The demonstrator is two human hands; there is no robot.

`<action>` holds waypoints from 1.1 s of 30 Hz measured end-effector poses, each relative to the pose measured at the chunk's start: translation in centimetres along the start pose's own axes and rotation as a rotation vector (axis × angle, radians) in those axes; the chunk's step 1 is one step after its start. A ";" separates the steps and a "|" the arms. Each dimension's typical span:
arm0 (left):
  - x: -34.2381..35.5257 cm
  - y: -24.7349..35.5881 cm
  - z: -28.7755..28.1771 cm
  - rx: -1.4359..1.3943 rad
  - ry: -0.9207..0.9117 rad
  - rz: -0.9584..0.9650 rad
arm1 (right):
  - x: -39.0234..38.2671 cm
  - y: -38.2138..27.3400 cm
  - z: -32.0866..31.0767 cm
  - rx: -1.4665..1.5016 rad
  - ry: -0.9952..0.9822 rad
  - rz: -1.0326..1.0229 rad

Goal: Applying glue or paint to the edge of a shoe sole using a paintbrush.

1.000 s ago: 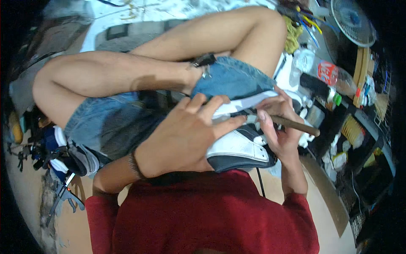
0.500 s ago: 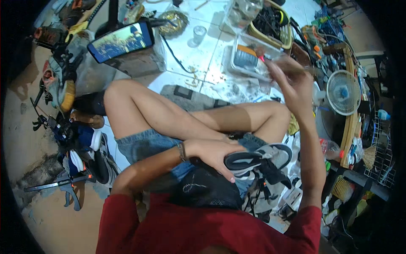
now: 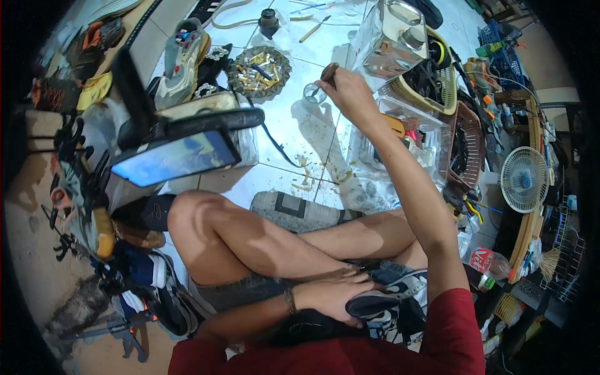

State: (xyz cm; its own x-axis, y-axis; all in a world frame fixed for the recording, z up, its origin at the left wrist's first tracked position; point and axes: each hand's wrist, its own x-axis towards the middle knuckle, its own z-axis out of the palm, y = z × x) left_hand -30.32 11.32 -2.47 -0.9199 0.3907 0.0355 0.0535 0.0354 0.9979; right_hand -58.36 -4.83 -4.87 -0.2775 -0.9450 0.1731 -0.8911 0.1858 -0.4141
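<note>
A black, grey and white sneaker [image 3: 400,289] lies in my lap over the denim shorts. My left hand [image 3: 331,297] grips it, fingers laid over its side and the thumb near the opening. My right hand [image 3: 355,95] is stretched far forward, closed on a small brown, round-ended thing [image 3: 329,71] whose kind I cannot make out. Just beside these fingers, on the white tiles, stands a small clear glass [image 3: 314,94]. The fingertips seem close to its rim; whether they touch it is not clear.
A phone [image 3: 178,159] on a dark stand rises at the left. Beyond it are an ashtray full of butts [image 3: 259,70] and another shoe [image 3: 181,65]. Right of my arm sit a clear plastic box [image 3: 431,134], a metal can [image 3: 390,40], baskets and a fan [image 3: 525,179].
My right hand has moved from above the plastic box, left and forward, to the small glass. The view has tilted farther ahead. My left hand stays on the sneaker.
</note>
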 end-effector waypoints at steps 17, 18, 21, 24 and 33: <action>-0.1 -0.4 -0.3 -0.073 0.034 -0.037 | 0.7 -1.4 -1.8 0.136 0.235 -0.101; 0.0 -0.4 -0.3 -0.054 0.041 -0.025 | 0.7 -1.5 -1.8 0.126 0.244 -0.119; 0.4 -0.1 0.0 -0.138 -0.035 -0.038 | -0.2 0.0 0.4 -0.087 0.028 0.008; 0.0 0.4 0.4 -0.168 0.003 -0.011 | -0.3 0.3 1.1 0.079 0.260 -0.026; 0.2 -0.6 2.1 -0.110 0.066 0.122 | -0.4 -1.6 1.2 0.073 0.184 0.144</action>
State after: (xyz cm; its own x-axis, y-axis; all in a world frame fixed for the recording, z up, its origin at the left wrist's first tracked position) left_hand -29.73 13.27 -3.14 -0.9330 0.3242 0.1562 0.1265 -0.1108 0.9858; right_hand -56.40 -5.09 -5.34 -0.4664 -0.8440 0.2648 -0.8110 0.2885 -0.5090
